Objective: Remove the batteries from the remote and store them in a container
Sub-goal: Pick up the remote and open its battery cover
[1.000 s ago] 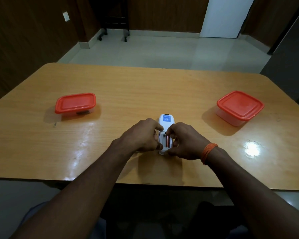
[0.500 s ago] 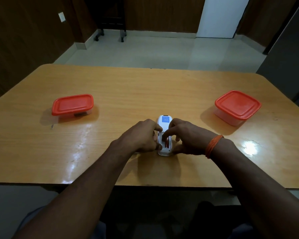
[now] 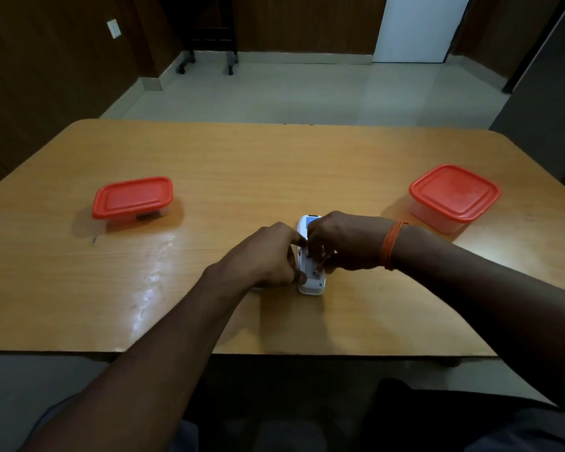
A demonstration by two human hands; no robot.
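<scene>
A white remote (image 3: 311, 282) lies face down near the middle of the wooden table (image 3: 274, 164), its battery bay uncovered. My left hand (image 3: 268, 256) grips its left side and holds it down. My right hand (image 3: 343, 239) reaches across the bay, fingertips pinching a red battery (image 3: 320, 265) that tilts up out of the bay. Whether a second battery lies in the bay is hidden by my fingers. Two clear containers with red lids stand closed: one (image 3: 131, 200) at the left, one (image 3: 454, 195) at the right.
The table's near edge (image 3: 274, 353) runs just in front of my forearms. Beyond the far edge lie a pale floor, a wheeled stand (image 3: 206, 31) and a white door (image 3: 418, 27). An orange thread band (image 3: 391, 244) circles my right wrist.
My right hand has shifted left and forward over the remote's bay, and the red battery's end now lifts out of it. My left hand stays on the remote.
</scene>
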